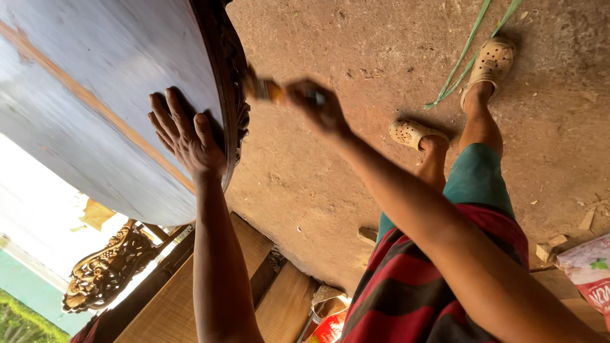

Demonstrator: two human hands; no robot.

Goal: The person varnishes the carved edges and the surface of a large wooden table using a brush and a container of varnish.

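Round tabletop braced by one hand, brushed by the other

Round wooden tabletop [95,95], grey-blue on its flat face with an orange streak across it and a dark carved rim [230,70], fills the upper left of the view, standing on edge above the reddish dirt floor [381,51]. Against its face, just inside the rim, the left hand [187,130] lies flat with fingers stretched out and spread, gripping nothing. Just past the rim, the right hand [318,105] is blurred, its fingers curled around the handle of a small paintbrush [264,89] whose bristle end meets the carved edge. Farther out from the tabletop, the person's feet in cream perforated clogs [489,63] stand on the floor, beside a green strap [467,54]. Below the tabletop sit a dark carved wooden piece [105,270] and pale wooden boards [171,305].
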